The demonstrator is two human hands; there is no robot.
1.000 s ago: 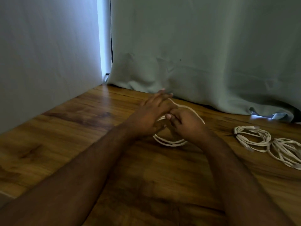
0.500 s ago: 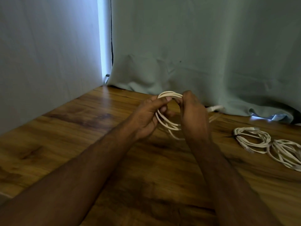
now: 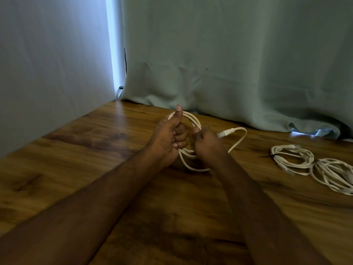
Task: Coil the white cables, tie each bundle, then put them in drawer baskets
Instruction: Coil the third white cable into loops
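We see both hands up over the middle of the wooden worktop (image 3: 76,159), and between them the white cable (image 3: 193,119) stands as an upright coil of several loops. The left hand (image 3: 170,136) is closed around the left side of the coil, fingers curled through the loops and the thumb stretched up along the top of the ring. The right hand (image 3: 206,144) pinches the right side of the same coil, thumb pressed on the strands. From under the right hand a loose tail of the cable swings out to the right, bends back on itself and ends in a connector plug (image 3: 225,133) that hangs just beside the right hand, clear of the wood. The lowest loop of the coil dips close to the worktop below the hands; we cannot tell whether it touches. Over toward the right edge of the worktop lie two more white coils, flat on the wood and well apart from the hands: the nearer coil (image 3: 292,157) carries a dark tie on its left side, and the far-right coil (image 3: 334,175) touches it and runs up to the frame edge. Along the back edge of the worktop a pale green curtain (image 3: 229,64) hangs, its hem bunched on the wood.
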